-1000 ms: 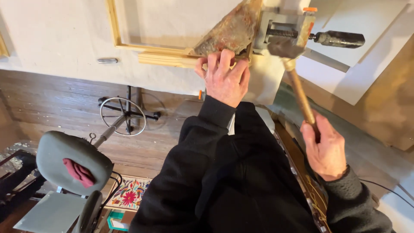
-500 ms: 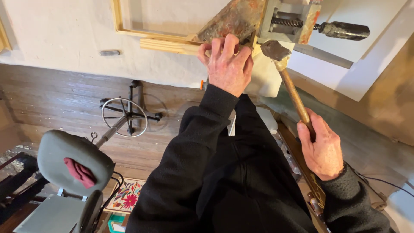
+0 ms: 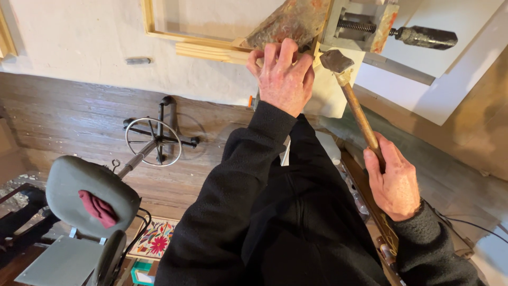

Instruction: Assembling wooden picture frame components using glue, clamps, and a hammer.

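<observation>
hammer at the frame corner, left hand steadying

hammer [image 3: 355, 103]: right hand [image 3: 394, 182] has its fingers wrapped tight around the low end of the wooden handle. the dark head sits up at the corner of the pale wood frame [image 3: 211, 50], just beside the left hand's knuckles. a grip that far down gives swing length, i'd judge.

left hand [image 3: 283, 77]: fingers curled together, pressing on the frame rail and the lower edge of a mottled rusty-brown piece [image 3: 288, 21]. looks like it's pinning the work so it can't shift. whether it pinches anything small, cannot tell.

clamp [image 3: 365, 24]: pale body, threaded screw and a dark handle sticking out right, just above the hammer head. it appears to hold that same corner.

further out: a grey chair [image 3: 87, 193] with a red cloth [image 3: 98, 207] draped on its back, wheel-shaped metal base [image 3: 153, 140] on the plank floor.

containers: none i can make out, contents n/a.
</observation>
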